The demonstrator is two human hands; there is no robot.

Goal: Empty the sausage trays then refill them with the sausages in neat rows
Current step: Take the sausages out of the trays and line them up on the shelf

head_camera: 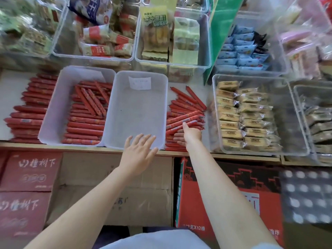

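My left hand [139,150] lies flat, fingers spread, on the near rim of the empty sausage tray [136,108]. My right hand [188,136] reaches onto the loose sausages [185,112] piled on the counter [10,90] beside it; whether it grips one I cannot tell. The left tray [53,105] holds jumbled sausages.

hidden: right hand [190,136] fingertips among loose sausages [185,121] | blurred: paper label [139,82] text in empty tray [115,112] | cut off: top bins
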